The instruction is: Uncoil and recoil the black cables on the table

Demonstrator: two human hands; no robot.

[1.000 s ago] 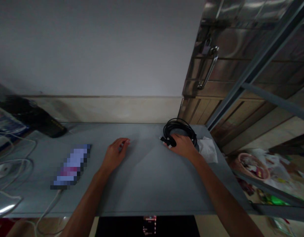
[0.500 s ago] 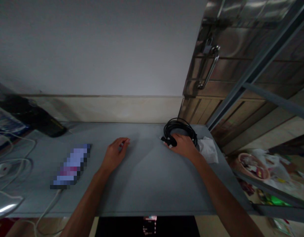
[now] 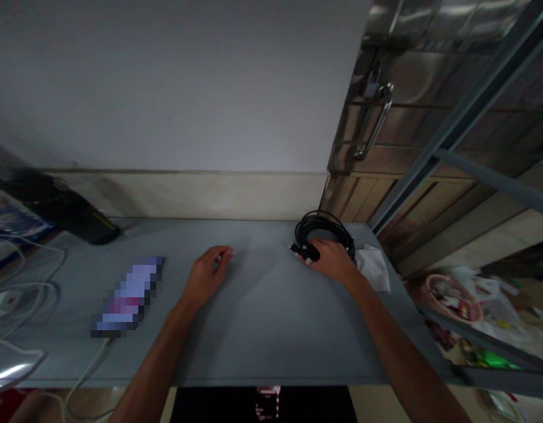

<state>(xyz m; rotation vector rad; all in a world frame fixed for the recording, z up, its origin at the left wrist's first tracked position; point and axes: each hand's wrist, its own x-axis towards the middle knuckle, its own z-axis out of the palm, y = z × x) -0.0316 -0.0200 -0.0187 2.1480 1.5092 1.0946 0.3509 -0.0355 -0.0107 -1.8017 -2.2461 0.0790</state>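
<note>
A coil of black cable (image 3: pixel 319 221) with dark connectors at its near left side lies at the right back of the grey tabletop (image 3: pixel 271 329). My right hand (image 3: pixel 328 258) is closed on the near part of this coil, and the fingertips are partly hidden. Just right of that hand is a crumpled white tissue or cloth (image 3: pixel 372 267). My left hand (image 3: pixel 208 270) rests on the left middle of the table, its thumb and fingertips curled together with nothing visible in them. Left of it lies a pixelated phone (image 3: pixel 131 296) with a pale cord.
A black bottle (image 3: pixel 77 211) lies at the back left near white cables (image 3: pixel 42 288) and a white adapter (image 3: pixel 4 302). Wall tiles (image 3: pixel 236 195) border the back. A metal frame post (image 3: pixel 434 147) rises at right, beside a pink basket (image 3: pixel 452 296).
My right hand and the black cable coil have shifted very slightly to the right. The left hand keeps its curled pose in nearly the same place.
</note>
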